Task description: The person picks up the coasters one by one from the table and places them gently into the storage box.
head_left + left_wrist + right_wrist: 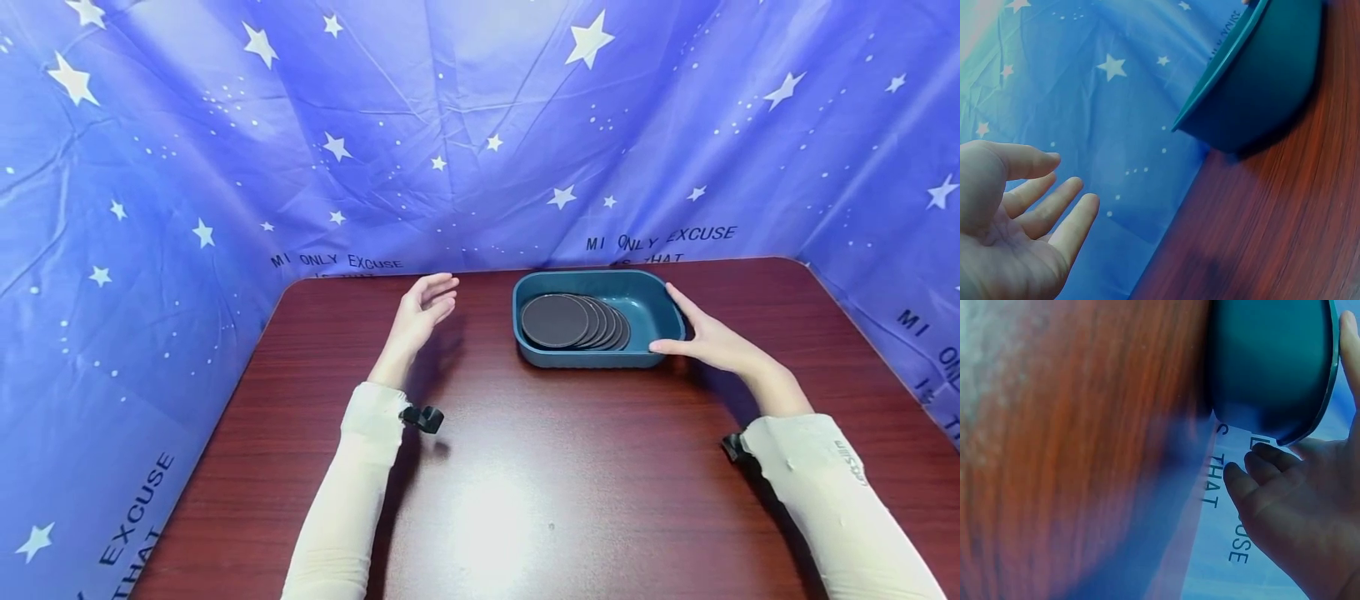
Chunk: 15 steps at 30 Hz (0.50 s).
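Toward the back of the table sits a teal plastic bin (592,360), a rounded rectangle in shape. Several dark round coasters (555,321) with pale edges lie fanned out in its left part, overlapping one another. At the bin's right end, my right hand (712,337) touches the rim, thumb at the front and index finger at the far corner, spread apart. Its other fingers hang loosely below the rim in the right wrist view. My left hand (420,312) is held above the table, left of the bin and apart from it, fingers relaxed with nothing in them.
The dark red wooden table (562,467) has rounded back corners. A blue curtain (465,125) with white stars and printed words hangs behind it and along both sides. Black wrist straps (423,418) are fixed on both pale sleeves.
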{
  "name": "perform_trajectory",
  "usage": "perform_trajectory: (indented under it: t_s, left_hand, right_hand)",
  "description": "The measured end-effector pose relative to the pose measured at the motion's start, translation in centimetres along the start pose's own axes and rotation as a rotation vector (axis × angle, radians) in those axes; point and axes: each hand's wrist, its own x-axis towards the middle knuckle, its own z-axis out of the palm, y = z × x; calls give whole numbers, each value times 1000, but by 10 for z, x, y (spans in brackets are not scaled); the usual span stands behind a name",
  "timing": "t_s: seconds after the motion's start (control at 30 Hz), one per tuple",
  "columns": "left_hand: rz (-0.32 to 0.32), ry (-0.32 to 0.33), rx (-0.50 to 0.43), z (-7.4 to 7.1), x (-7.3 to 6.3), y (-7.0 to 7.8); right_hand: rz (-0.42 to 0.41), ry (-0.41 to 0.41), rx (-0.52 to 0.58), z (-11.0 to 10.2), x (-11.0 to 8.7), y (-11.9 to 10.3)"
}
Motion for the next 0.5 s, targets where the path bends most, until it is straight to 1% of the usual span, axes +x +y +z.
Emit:
perform_trajectory:
  t_s: [0.13, 0.27, 0.4, 0.5]
  left_hand:
    - [-8, 22, 4, -8, -2, 2]
    - [0, 47, 20, -17, -2, 6]
    - [43, 59, 59, -23, -1, 8]
    - [99, 63, 103, -26, 0, 10]
  right_hand:
    - [-22, 35, 3, -6, -1, -3]
    - [-82, 98, 17, -14, -1, -13]
    - [-122, 148, 13, -22, 1, -27]
    - [-138, 166, -10, -27, 1, -39]
